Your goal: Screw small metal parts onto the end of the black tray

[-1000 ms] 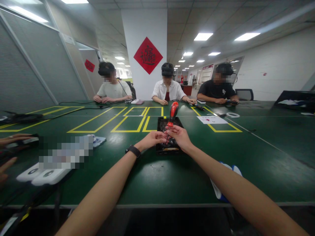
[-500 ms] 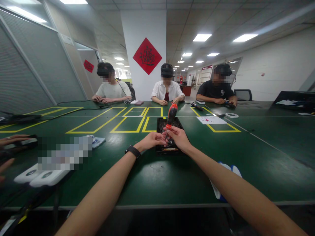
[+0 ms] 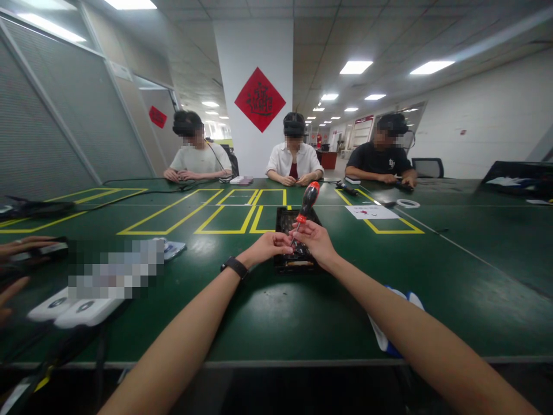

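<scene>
A screwdriver [image 3: 309, 202] with a black and red handle stands over the black tray [image 3: 294, 268], its handle up and leaning right. The fingers of my right hand [image 3: 318, 242] are closed around it just below the red collar. Its thin metal shaft slants down toward the fingertips of my left hand [image 3: 270, 246]. Those fingers are pinched together near the shaft's lower end, and whatever they hold is too small to make out. Dark contents fill the tray beneath both hands, partly hidden by them.
White power-strip-like units [image 3: 80, 308] lie at left beside another person's hand [image 3: 17, 248]. A blue-and-white item [image 3: 389, 337] sits under my right forearm. A paper sheet [image 3: 372, 212] and a white ring [image 3: 408, 203] lie farther right. Several people sit across the green table [image 3: 259, 334].
The screwdriver's handle has tipped farther to the right, showing more of its shaft. My right hand has shifted slightly with it. My left hand stays nearly in place.
</scene>
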Demonstrator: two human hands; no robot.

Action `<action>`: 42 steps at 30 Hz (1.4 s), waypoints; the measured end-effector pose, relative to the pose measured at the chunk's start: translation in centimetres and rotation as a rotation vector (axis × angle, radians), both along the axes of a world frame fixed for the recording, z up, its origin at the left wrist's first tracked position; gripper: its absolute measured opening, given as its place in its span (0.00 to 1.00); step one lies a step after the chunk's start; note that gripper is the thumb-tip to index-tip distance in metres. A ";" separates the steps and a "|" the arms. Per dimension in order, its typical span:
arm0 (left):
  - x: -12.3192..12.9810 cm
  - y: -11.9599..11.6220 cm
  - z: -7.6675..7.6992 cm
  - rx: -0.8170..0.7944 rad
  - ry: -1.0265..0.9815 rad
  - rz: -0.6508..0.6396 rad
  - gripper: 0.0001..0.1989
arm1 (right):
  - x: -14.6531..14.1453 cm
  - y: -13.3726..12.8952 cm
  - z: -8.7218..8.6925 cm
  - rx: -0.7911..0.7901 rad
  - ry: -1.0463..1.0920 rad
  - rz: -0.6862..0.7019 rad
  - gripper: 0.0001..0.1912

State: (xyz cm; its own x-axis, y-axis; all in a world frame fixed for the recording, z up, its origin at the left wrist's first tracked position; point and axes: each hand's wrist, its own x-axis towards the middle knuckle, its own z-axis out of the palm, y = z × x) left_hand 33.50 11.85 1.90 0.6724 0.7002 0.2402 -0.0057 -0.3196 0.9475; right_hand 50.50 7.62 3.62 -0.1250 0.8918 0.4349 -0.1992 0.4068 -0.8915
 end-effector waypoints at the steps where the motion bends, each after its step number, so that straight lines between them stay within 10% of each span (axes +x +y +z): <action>1: 0.0 0.0 -0.1 0.006 0.008 0.009 0.13 | 0.0 0.0 0.0 0.002 0.001 -0.009 0.17; 42: -0.3 0.0 0.2 -0.031 0.016 -0.041 0.13 | -0.1 0.2 -0.2 0.038 -0.001 -0.027 0.14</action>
